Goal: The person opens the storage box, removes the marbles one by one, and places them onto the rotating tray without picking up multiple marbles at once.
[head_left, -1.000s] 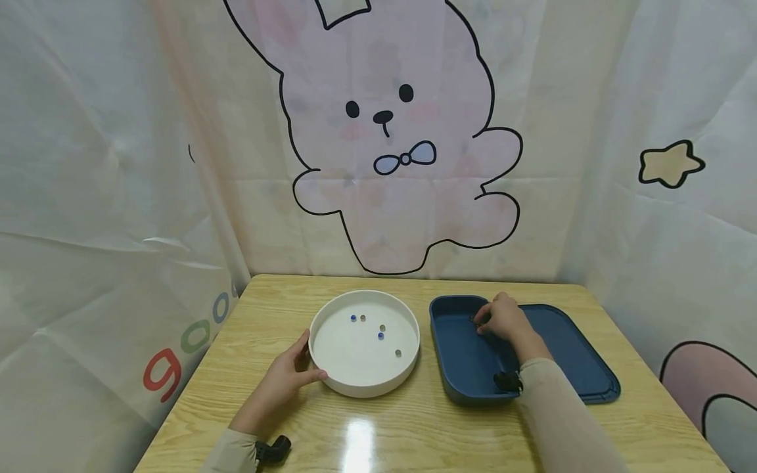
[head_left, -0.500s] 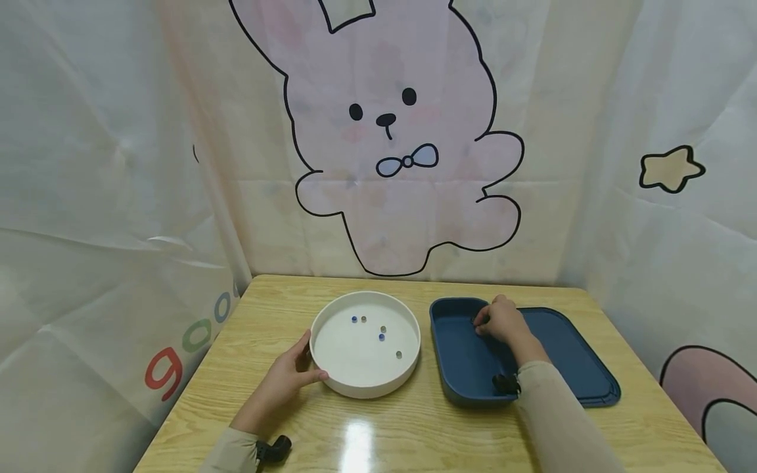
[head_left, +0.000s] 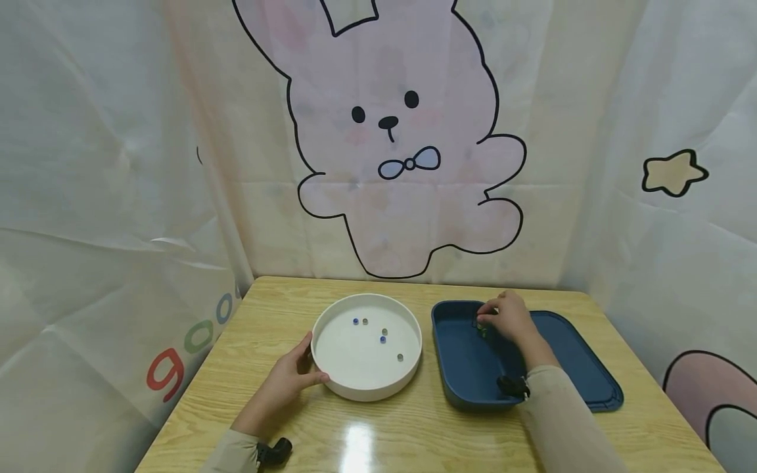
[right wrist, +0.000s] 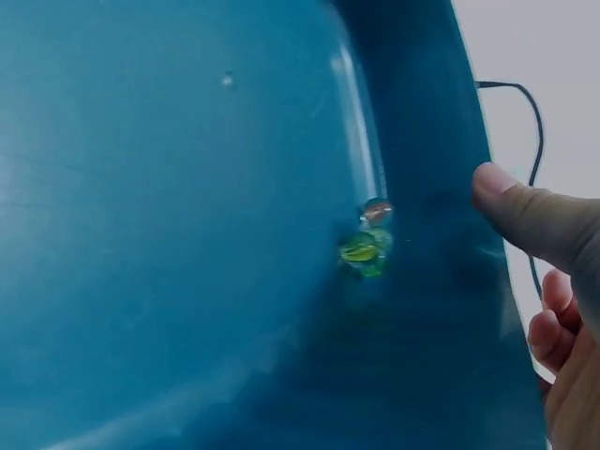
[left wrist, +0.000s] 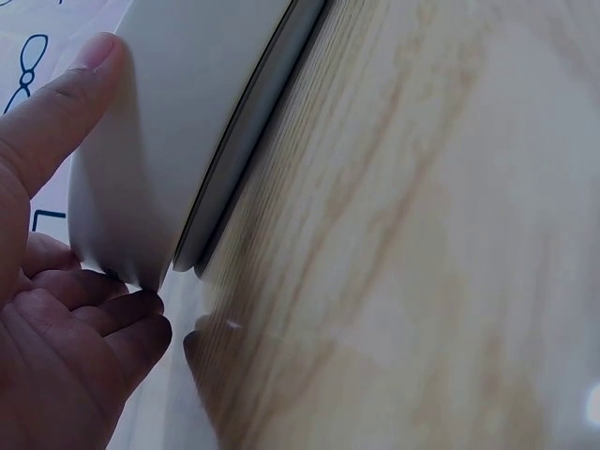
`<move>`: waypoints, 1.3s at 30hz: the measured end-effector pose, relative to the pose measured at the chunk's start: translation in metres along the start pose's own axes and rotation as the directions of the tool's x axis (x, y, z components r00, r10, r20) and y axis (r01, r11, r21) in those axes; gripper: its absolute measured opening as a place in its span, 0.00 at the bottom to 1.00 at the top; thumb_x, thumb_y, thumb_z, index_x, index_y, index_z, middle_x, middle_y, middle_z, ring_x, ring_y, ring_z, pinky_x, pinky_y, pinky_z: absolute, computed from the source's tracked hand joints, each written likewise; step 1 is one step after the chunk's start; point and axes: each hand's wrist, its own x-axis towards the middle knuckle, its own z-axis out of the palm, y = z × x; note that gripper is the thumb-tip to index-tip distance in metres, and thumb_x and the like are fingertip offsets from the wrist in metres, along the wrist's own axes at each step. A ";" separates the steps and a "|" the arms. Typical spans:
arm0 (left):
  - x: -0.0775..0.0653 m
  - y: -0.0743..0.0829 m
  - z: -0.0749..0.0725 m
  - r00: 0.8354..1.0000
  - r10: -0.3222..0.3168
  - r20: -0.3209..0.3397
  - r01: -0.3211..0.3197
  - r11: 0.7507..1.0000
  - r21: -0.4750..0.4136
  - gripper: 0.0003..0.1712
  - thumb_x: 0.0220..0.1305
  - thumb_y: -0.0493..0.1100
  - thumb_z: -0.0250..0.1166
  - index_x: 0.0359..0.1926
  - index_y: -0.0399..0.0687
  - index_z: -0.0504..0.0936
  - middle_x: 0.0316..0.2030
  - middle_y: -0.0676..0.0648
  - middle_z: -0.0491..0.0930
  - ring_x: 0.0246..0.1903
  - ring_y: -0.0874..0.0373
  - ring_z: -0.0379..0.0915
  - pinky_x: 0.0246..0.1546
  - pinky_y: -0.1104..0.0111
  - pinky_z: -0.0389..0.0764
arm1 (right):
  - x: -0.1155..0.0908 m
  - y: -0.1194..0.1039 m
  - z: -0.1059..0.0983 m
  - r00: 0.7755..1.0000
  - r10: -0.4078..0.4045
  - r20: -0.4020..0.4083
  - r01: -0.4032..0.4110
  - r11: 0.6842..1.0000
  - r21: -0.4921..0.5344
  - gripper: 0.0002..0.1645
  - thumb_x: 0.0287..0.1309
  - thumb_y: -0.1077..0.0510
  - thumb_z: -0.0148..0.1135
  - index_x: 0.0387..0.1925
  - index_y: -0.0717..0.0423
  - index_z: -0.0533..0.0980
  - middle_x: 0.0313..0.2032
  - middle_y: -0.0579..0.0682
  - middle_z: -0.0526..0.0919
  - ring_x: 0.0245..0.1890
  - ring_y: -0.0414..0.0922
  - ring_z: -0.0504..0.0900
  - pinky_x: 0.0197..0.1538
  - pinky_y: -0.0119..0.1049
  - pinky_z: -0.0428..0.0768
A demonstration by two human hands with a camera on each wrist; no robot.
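in the head view, the table (head_left: 319, 440) carries a white dish (head_left: 355, 371) left of its middle, a blue box (head_left: 467, 368) right of it, and a blue lid (head_left: 582, 358) beyond the box's right side. the left hand (head_left: 285, 380) holds the dish at its left rim, thumb toward the near edge. two blue marbles (head_left: 383, 339) and three clear marbles (head_left: 400, 357) lie on the dish floor. the right hand (head_left: 510, 316) is at the box's far right corner, fingertips gathered; green marbles (head_left: 482, 332) show just below them inside the box. the right hand is plainly the nearer one, and the marbles lie down and slightly toward the near edge from its fingertips; being round, they offer no long axis. in the left wrist view, thumb and curled fingers press the dish's outer wall. in the right wrist view, the green marbles and a reddish marble (right wrist: 377, 210) sit bunched by the foot of the box wall; the thumb overlaps the rim, apart from the visible curled fingers. no marble shows in that grip, but i cannot tell whether the hidden fingertips pinch anything.
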 end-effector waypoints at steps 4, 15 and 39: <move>0.000 0.001 0.000 1.000 0.014 0.001 -0.014 1.000 0.003 0.67 0.53 0.55 0.80 0.82 0.43 0.48 0.79 0.42 0.52 0.78 0.49 0.47 0.78 0.52 0.52 | -0.002 -0.002 -0.009 1.000 -0.023 -0.007 0.024 0.998 0.062 0.08 0.63 0.54 0.72 0.40 0.53 0.88 0.51 0.65 0.71 0.47 0.59 0.71 0.44 0.53 0.75; 0.001 -0.001 0.001 1.000 0.027 -0.014 -0.027 1.000 0.014 0.67 0.52 0.54 0.81 0.81 0.40 0.49 0.79 0.40 0.53 0.78 0.47 0.48 0.78 0.50 0.53 | -0.001 -0.012 -0.026 0.999 -0.025 -0.042 0.033 0.984 0.176 0.09 0.62 0.55 0.73 0.41 0.56 0.87 0.43 0.59 0.67 0.40 0.53 0.63 0.38 0.43 0.62; 0.001 0.000 0.000 1.000 0.027 0.008 -0.027 1.000 -0.007 0.67 0.53 0.53 0.80 0.82 0.41 0.46 0.80 0.40 0.50 0.79 0.47 0.46 0.78 0.51 0.52 | -0.002 -0.046 -0.045 0.990 -0.124 -0.060 0.135 0.963 0.233 0.17 0.65 0.48 0.70 0.47 0.54 0.87 0.45 0.56 0.72 0.35 0.50 0.62 0.36 0.43 0.63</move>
